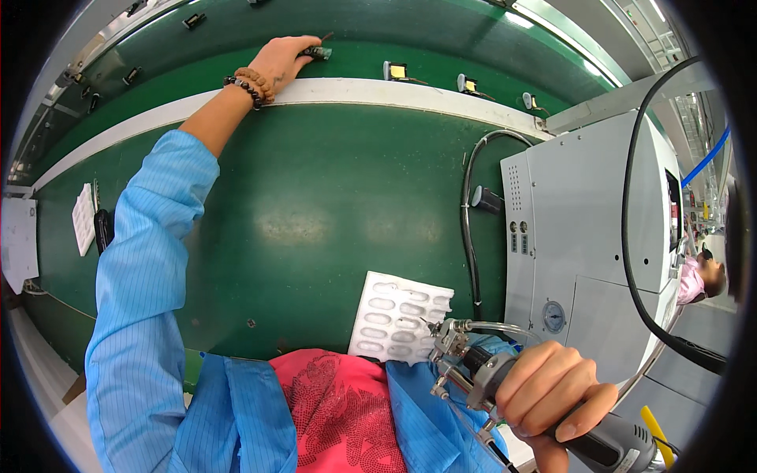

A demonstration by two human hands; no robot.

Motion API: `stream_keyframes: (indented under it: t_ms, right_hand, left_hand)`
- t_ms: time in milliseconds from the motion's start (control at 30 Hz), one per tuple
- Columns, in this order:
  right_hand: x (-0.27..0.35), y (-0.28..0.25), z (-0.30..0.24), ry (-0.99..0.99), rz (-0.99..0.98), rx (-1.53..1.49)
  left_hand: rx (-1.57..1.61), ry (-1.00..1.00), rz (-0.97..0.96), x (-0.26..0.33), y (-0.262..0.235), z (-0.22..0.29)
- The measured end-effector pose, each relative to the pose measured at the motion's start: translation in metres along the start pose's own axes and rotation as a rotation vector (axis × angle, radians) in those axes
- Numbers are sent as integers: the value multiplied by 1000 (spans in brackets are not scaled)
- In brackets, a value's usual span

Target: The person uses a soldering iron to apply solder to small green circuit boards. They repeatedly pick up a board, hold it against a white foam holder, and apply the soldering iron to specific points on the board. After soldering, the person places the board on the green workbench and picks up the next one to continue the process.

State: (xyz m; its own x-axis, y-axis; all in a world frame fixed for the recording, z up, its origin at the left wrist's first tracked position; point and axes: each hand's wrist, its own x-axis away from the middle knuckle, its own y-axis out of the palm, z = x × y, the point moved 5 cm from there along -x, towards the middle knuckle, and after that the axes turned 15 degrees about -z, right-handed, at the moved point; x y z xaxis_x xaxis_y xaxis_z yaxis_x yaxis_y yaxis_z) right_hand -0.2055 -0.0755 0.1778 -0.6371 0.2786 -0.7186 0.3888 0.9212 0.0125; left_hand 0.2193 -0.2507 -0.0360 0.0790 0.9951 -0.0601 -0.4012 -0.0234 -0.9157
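My left hand (pixel 277 65) reaches over the far white ledge to the green conveyor belt. Its fingers are closed round a small dark part with a green circuit board (pixel 318 53), with a thin wire sticking out. At the lower right, my right hand (pixel 552 394) wraps round the grey body of an electric screwdriver (pixel 493 372). Its metal head, fitted with a clear hose (pixel 505 325), points left over a white foam tray (pixel 361 335). That tray has rows of oval pockets and lies at the near edge of the green table, close to my body.
On the belt (pixel 355 51), several small yellow-and-white parts (pixel 396 72) sit to the right. A grey machine (pixel 583 205) with a gauge stands at right. Beside it are a black cable (pixel 467 213) and a dark cylinder (pixel 489 200). Another white tray (pixel 83 221) lies far left.
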Motion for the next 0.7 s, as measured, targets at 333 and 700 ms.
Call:
stream_keyframes:
  t_ms: [333, 700]
  right_hand:
    - [5, 6, -5, 65, -69, 19]
    - [4, 14, -13, 72, -153, -16]
  left_hand:
    - [511, 236, 14, 158, 4, 198]
    - [503, 376, -27, 215, 58, 284]
